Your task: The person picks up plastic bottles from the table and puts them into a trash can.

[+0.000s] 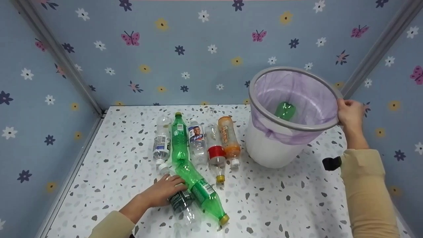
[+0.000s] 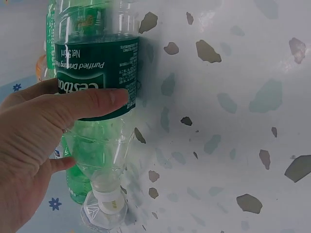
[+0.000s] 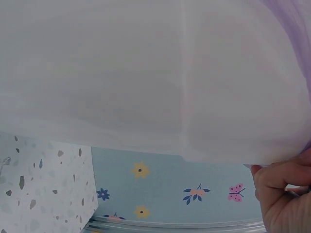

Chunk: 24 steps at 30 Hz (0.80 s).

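Observation:
My left hand grips a clear plastic water bottle with a dark green label. In the left wrist view the thumb lies across that label, and the white cap points toward the other bottles. Beside it lies a green plastic bottle with a yellow cap. My right hand holds the grey rim of a white trash bin, which leans to the right. A purple bag lines the bin, and a green bottle is inside.
Behind the left hand lies a row of bottles: a clear one, a green one, one with a face on its label, one with a red label and an orange-labelled one. Patterned blue panels enclose the speckled table.

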{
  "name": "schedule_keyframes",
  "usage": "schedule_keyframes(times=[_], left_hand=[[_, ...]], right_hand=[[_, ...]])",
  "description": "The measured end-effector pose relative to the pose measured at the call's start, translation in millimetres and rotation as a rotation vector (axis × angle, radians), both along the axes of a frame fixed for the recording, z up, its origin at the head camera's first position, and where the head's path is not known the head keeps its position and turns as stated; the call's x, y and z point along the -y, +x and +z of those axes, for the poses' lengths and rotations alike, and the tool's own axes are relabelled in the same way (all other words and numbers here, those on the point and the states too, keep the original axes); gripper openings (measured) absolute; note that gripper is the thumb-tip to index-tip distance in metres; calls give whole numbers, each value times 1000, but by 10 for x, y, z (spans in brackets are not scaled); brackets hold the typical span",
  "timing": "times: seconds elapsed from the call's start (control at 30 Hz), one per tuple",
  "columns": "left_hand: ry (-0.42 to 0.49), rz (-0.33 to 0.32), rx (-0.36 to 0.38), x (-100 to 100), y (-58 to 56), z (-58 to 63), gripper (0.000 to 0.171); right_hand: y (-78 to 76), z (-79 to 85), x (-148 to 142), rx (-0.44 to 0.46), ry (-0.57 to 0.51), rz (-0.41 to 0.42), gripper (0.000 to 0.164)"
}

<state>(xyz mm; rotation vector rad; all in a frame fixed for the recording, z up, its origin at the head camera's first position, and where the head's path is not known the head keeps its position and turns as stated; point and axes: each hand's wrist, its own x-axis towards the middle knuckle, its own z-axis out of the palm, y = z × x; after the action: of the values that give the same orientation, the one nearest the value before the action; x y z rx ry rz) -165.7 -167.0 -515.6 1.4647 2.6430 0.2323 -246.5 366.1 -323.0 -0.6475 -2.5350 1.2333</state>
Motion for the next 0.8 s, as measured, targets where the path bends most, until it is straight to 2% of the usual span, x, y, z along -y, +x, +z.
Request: schedule_keyframes(times=[0.23, 0.47, 0.7, 0.8], left_hand=[[-4, 3, -42, 16, 13, -15, 65], [-16, 42, -45, 36, 23, -22, 71], [46, 64, -84, 24, 33, 27, 70], [45, 84, -90, 16, 43, 65, 72]], right_hand=[[0, 5, 4, 10, -3, 2, 54], [0, 0, 5, -3, -4, 9, 55], [-14, -9, 1, -22, 3, -12, 53], [-11, -5, 3, -16, -2, -13, 53]])
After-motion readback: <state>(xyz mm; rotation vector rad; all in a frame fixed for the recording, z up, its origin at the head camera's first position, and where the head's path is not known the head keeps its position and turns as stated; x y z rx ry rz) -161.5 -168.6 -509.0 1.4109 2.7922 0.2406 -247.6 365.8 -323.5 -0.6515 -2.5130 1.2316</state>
